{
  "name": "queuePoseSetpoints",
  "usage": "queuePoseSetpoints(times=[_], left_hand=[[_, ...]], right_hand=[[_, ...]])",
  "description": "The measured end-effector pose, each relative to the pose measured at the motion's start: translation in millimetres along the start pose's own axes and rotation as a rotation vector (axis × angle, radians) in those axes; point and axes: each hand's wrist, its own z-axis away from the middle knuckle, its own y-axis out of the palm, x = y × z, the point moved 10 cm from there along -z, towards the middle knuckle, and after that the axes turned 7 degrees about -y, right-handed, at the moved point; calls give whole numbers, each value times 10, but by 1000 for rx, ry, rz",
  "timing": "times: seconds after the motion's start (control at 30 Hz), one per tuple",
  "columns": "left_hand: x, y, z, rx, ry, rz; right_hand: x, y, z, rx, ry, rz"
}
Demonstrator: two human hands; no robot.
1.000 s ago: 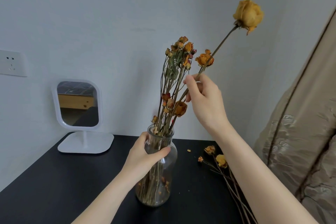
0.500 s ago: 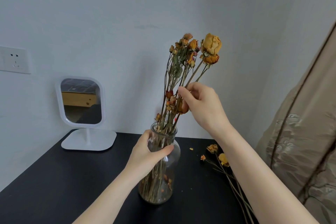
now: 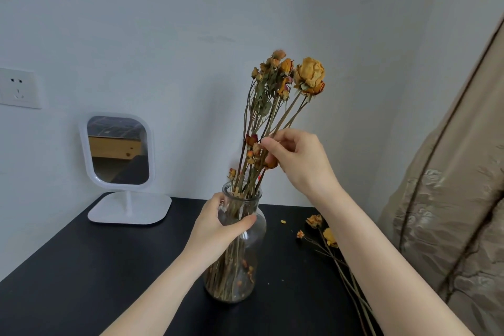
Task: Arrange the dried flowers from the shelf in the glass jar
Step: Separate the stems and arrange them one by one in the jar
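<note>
A clear glass jar [image 3: 252, 259] stands on the black table [image 3: 81, 267], filled with a bunch of dried flowers [image 3: 268, 82]. My left hand [image 3: 218, 229] grips the jar around its neck. My right hand [image 3: 297, 155] is above the jar mouth, its fingertips pinching the thin stem of a large dried yellow rose [image 3: 311, 73], whose head sits at the top right of the bunch. The stem's lower end runs down into the jar among the others. A few more dried flowers [image 3: 326, 234] lie on the table to the right, partly behind my right forearm.
A white standing mirror [image 3: 120, 150] is at the back left of the table, below a wall socket [image 3: 17, 88]. A beige quilted fabric [image 3: 450, 199] hangs along the right edge. A small petal crumb [image 3: 283, 222] lies behind the jar.
The yellow rose came down from high at the right and its stem slid into the jar, its head now level with the bunch. My right hand lowered with it; my left hand stayed on the jar.
</note>
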Motion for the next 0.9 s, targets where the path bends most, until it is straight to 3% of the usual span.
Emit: queuePoseSetpoints(times=[0.23, 0.43, 0.5, 0.6, 0.8, 0.9], left_hand=[[-55, -120, 184, -163, 98, 2], [-199, -284, 709, -416, 332, -72], [-232, -84, 872, -333, 400, -76], [-146, 436, 962, -64, 375, -89], [278, 1609, 850, 397, 103, -334], [437, 2005, 738, 503, -32, -378]], right_hand=[[-144, -133, 148, -29, 78, -154], [-594, -282, 499, -33, 189, -173], [-842, -328, 658, -31, 268, -199], [-1268, -491, 919, -77, 382, -208], [-2025, -997, 1454, -120, 532, 23], [-2278, -1178, 1670, -55, 584, 204]])
